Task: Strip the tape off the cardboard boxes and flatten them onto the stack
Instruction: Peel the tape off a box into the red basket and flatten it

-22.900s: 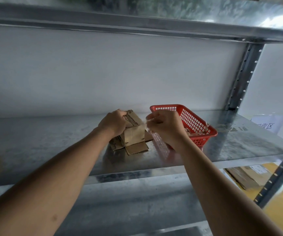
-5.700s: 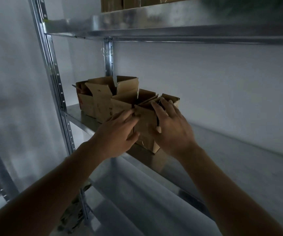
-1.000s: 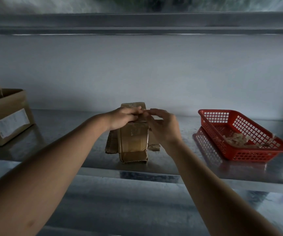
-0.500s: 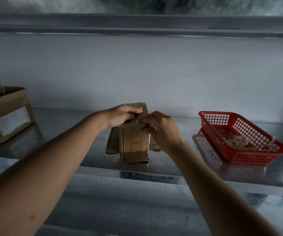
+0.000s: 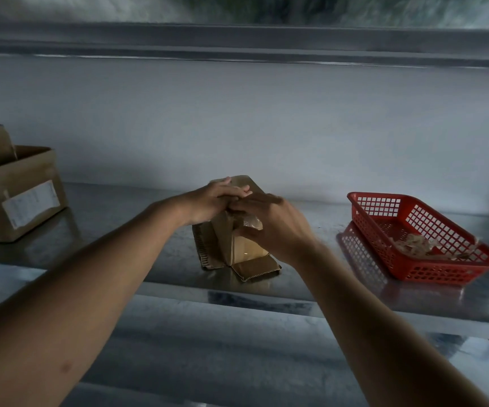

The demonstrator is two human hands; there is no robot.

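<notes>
Cardboard box (image 5: pixel 241 245), small, brown: stands at the middle of the metal shelf (image 5: pixel 119 230), atop flattened cardboard pieces (image 5: pixel 205 254) whose edges show at its 7 and 5 o'clock.

Going left to right:

Open carton (image 5: pixel 17 189), brown, white label on its front: far left of your shelf, at 9 o'clock from the small box, well apart.

Left hand (image 5: pixel 208 204): yours, laid over the top of the small box, fingers nearly straight, pressing it down; it grips nothing.

Right hand (image 5: pixel 272 227): yours, at the box's 3 o'clock face, fingers curled, pinching a strip of clear tape (image 5: pixel 252 223) lifted off the cardboard. Fingertips of both hands meet at the box top.

Red plastic basket (image 5: pixel 431 268): at 3 o'clock from the box, apart from it, holding crumpled tape scraps (image 5: pixel 413 245).
</notes>
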